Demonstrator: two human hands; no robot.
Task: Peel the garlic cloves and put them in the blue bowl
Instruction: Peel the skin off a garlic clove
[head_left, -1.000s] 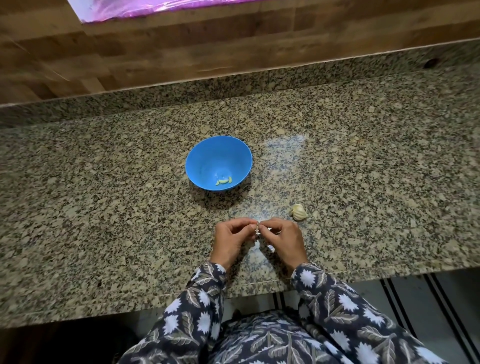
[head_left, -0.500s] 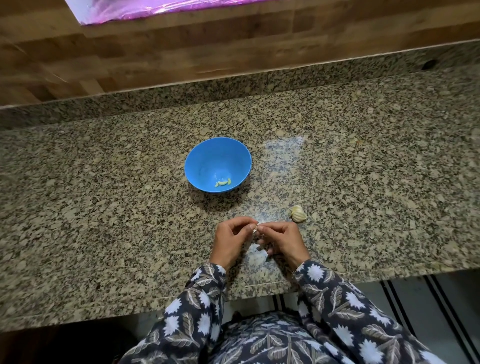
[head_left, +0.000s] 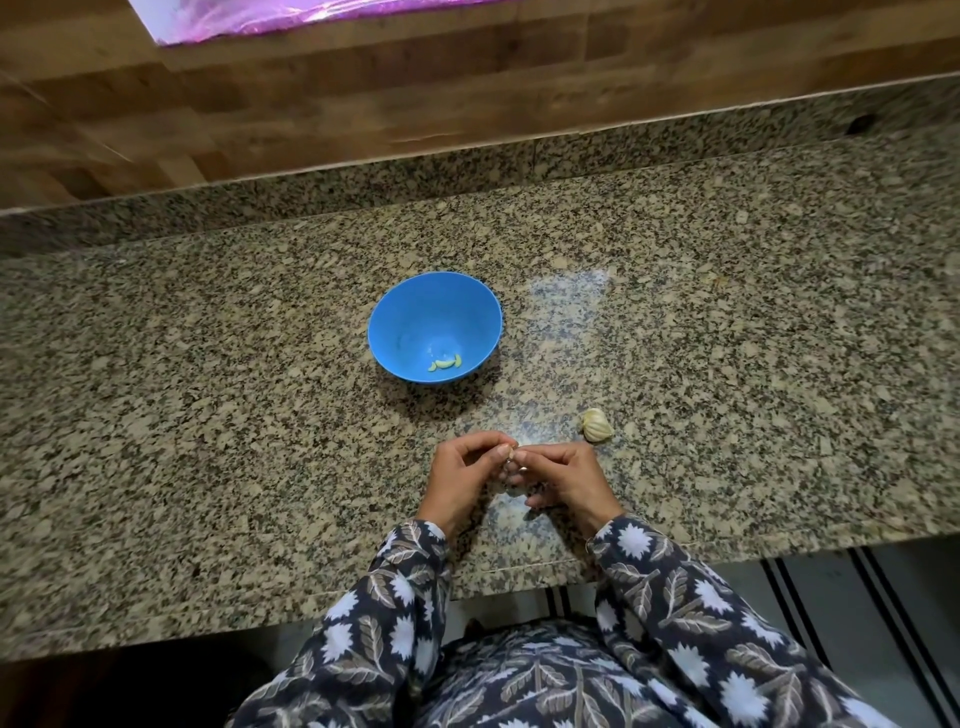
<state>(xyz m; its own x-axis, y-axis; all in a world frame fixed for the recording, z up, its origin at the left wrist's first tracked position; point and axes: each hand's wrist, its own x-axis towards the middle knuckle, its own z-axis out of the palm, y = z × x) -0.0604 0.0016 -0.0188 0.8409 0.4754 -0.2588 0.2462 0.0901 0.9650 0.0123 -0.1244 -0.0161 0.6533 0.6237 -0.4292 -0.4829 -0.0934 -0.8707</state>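
My left grip (head_left: 462, 475) and right grip (head_left: 567, 479) met fingertip to fingertip just above the near part of the table (head_left: 208, 415). Both were curled and pinching one small garlic clove (head_left: 512, 456) between them. It was too small for me to tell how much skin remained on it. Just to the right and a little farther off lay the rest of the garlic bulb (head_left: 596, 425), resting on the table apart from my fingers. Farther away and slightly left stood the blue bowl (head_left: 402, 322), upright, with a few peeled cloves (head_left: 445, 364) lying at its near inner side. My patterned sleeves (head_left: 400, 587) crossed the table's near edge.
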